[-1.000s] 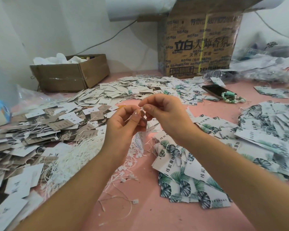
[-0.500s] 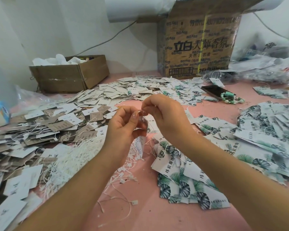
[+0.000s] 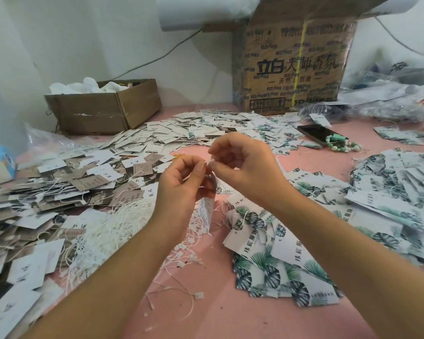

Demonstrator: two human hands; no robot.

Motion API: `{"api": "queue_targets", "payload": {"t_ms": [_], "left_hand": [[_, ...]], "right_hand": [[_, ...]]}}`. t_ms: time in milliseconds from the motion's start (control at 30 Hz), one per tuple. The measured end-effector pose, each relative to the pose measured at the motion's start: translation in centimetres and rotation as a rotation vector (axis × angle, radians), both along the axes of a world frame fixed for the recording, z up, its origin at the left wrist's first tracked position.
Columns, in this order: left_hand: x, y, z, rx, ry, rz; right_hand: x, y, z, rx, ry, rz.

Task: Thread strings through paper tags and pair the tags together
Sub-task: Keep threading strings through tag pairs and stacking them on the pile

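Well to the left of where our fingertips are meeting, a heap of brown and white card tags (image 3: 66, 184) is lying on the pink tabletop (image 3: 218, 314). Below-left of the grip, a loose bundle of white strings (image 3: 108, 226) is spilling toward us. Our left hand (image 3: 181, 189) is pinching the top of a white rectangular paper tag (image 3: 206, 211), which is hanging beneath the pinch with its long axis upright. Touching it from the right, our right hand (image 3: 245, 167) is pinching what we are taking to be the end of a thin white string (image 3: 211, 159); the tag's hole is hidden. We are judging that the string must travel leftward into the tag, with the right hand leading. Below-right of the grip, a spread of white tags printed with green leaves (image 3: 274, 253) is lying ready for pairing.
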State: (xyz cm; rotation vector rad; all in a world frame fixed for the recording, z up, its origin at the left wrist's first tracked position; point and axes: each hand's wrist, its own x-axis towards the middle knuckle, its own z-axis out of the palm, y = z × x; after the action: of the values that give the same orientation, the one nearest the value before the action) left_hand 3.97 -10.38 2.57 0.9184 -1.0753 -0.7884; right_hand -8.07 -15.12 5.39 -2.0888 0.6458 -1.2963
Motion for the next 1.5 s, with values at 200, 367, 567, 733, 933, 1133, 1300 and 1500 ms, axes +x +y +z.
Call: {"api": "queue_targets", "payload": {"t_ms": [200, 367, 567, 733, 933, 1133, 1300, 1500], "left_hand": [[0.1, 0.2, 0.1, 0.003, -0.030, -0.007], [-0.1, 0.2, 0.1, -0.009, -0.061, 0.008], [-0.1, 0.2, 0.0, -0.006, -0.053, 0.011], [-0.1, 0.2, -0.1, -0.008, -0.068, 0.014], [0.1, 0.1, -0.3, -0.015, -0.087, -0.006], [0.5, 0.1, -0.6, -0.091, -0.066, -0.028], [0.9, -0.1, -0.6, -0.067, -0.002, -0.010], [1.2, -0.5, -0.8, 0.006, -0.076, 0.039]], "right_hand": [[-0.1, -0.1, 0.1, 0.019, 0.028, 0.009], [-0.1, -0.1, 0.3, 0.052, 0.027, 0.020], [-0.1, 0.2, 0.5, 0.061, 0.012, 0.023], [-0.1, 0.2, 0.5, 0.078, -0.004, 0.033], [0.0, 0.1, 0.4, 0.078, 0.036, 0.043], [-0.5, -0.1, 0.9, 0.209, -0.012, 0.154], [-0.2, 0.2, 0.8, 0.329, -0.103, 0.294], [0.0, 0.2, 0.7, 0.382, -0.065, 0.339]]}}
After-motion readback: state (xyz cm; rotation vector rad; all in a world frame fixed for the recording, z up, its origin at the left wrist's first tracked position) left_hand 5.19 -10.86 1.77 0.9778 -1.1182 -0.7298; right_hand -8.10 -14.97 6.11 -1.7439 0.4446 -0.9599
